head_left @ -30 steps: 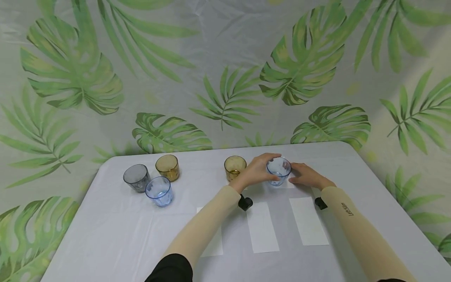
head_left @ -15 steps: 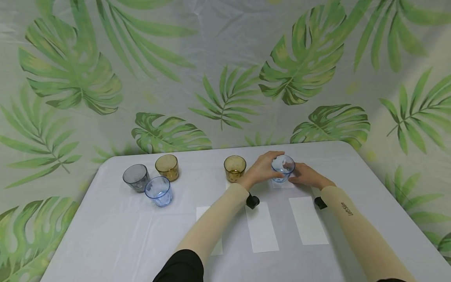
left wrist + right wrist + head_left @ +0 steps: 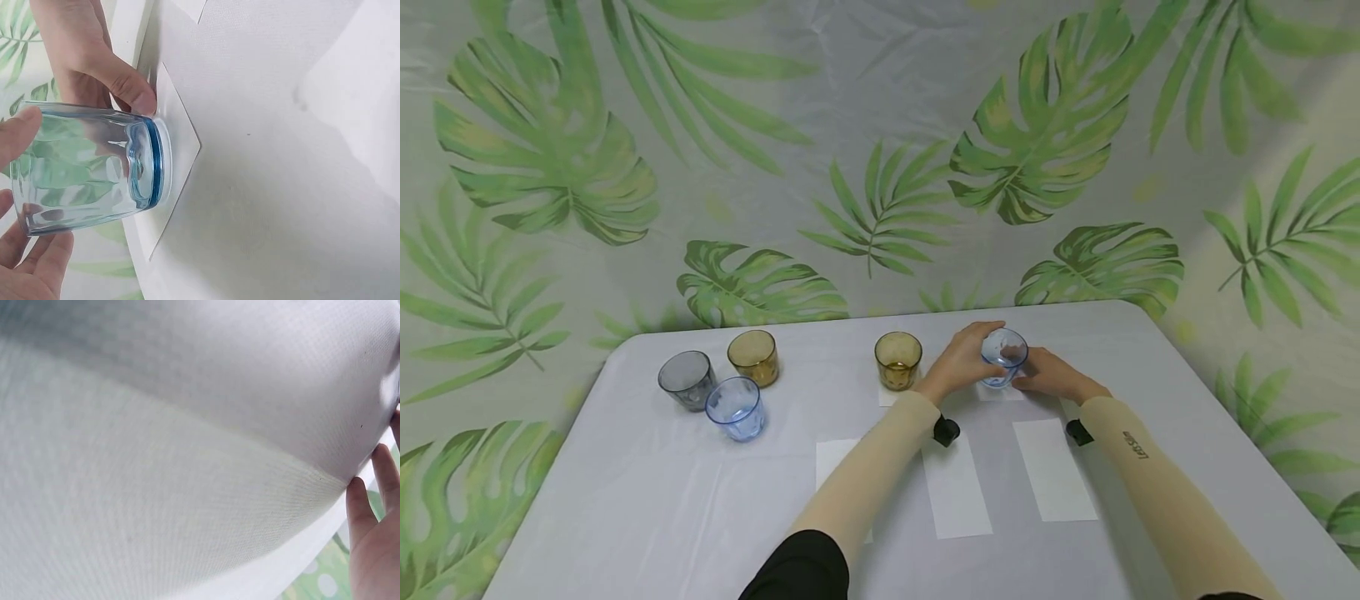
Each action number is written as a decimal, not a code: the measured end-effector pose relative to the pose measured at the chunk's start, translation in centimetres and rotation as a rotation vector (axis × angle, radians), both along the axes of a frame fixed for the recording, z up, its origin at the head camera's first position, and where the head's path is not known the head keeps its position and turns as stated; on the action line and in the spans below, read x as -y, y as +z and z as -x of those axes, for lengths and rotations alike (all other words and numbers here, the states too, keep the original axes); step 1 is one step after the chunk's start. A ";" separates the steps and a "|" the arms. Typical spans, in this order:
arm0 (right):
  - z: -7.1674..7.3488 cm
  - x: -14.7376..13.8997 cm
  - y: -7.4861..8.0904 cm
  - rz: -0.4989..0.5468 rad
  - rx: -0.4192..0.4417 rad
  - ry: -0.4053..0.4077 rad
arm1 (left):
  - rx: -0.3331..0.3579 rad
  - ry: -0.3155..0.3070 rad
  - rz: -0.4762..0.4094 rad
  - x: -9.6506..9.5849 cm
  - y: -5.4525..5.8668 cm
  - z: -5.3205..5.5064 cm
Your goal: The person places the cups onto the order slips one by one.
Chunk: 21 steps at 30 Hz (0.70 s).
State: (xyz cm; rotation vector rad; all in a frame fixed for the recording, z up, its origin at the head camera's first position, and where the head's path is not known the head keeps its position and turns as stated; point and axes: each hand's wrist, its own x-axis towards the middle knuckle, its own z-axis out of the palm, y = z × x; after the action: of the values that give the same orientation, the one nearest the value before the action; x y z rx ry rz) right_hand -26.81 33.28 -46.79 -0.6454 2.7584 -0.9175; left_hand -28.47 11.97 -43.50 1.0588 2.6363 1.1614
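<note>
My left hand grips a clear blue-tinted glass near its rim, thumb on one side and fingers on the other. In the left wrist view the blue glass stands with its base on a white paper piece. Close on the glass's right side is my right hand, its fingers reaching toward the base. The left wrist view has the right thumb right at the glass's foot. In the right wrist view, the extended fingers rest against the white table surface. An amber glass stands just left of my left hand.
Farther left stand a grey glass, another amber glass and a second blue glass, close together. White paper strips lie in front of my hands. A leaf-patterned curtain hangs behind the table's back edge.
My left hand has shifted the blue glass slightly right and back, toward the right hand. The right hand stays in nearly the same place. The other glasses stand as before.
</note>
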 end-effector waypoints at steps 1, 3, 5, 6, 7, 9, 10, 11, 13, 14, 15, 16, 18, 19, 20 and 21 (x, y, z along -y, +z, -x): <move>0.0 0.0 0.0 0.002 0.004 -0.008 | -0.005 0.003 0.000 -0.1 -0.1 0.0; -0.1 0.0 0.0 0.002 0.014 -0.021 | -0.013 0.009 0.004 -0.3 -0.1 0.0; -0.1 0.0 0.1 0.005 0.022 -0.029 | -0.019 0.016 0.013 -0.4 -0.2 -0.1; -0.2 0.0 0.1 0.010 0.022 -0.030 | -0.021 0.019 0.018 -0.5 -0.2 -0.1; -0.2 0.0 0.1 0.014 0.022 -0.030 | -0.021 0.025 0.022 -0.6 -0.3 -0.1; -0.2 0.0 0.1 0.020 0.018 -0.025 | -0.021 0.033 0.026 -0.6 -0.3 -0.2; -0.2 0.0 0.1 0.022 0.015 -0.022 | -0.018 0.038 0.024 -0.7 -0.3 -0.2; -0.1 0.0 0.0 0.023 0.013 -0.019 | -0.016 0.042 0.024 -0.7 -0.3 -0.2; 0.0 -0.1 -0.1 0.030 0.012 -0.017 | -0.013 0.046 0.022 -0.7 -0.3 -0.2; 0.0 -0.1 -0.2 0.035 0.011 -0.013 | -0.015 0.047 0.025 -0.7 -0.3 -0.2; 0.1 -0.2 -0.3 0.041 0.007 -0.005 | -0.016 0.048 0.026 -0.7 -0.3 -0.2; 0.1 -0.3 -0.3 0.049 0.000 0.005 | -0.017 0.049 0.026 -0.8 -0.3 -0.1; 0.1 -0.4 -0.4 0.069 -0.013 0.021 | -0.024 0.049 0.030 -0.8 -0.3 -0.1; 0.1 -0.5 -0.4 0.067 -0.039 0.034 | -0.028 0.050 0.033 -0.8 -0.3 -0.1; 0.1 -0.5 -0.4 0.064 -0.050 0.042 | -0.031 0.051 0.036 -0.8 -0.3 -0.1; 0.1 -0.5 -0.3 0.060 -0.056 0.047 | -0.031 0.052 0.036 -0.8 -0.2 0.0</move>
State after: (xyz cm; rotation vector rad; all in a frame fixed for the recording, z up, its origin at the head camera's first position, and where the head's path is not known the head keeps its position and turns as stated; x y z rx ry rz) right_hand -26.87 33.79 -47.12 -0.7534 2.7610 -0.9903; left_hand -28.44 12.78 -43.74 1.0165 2.7133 1.1111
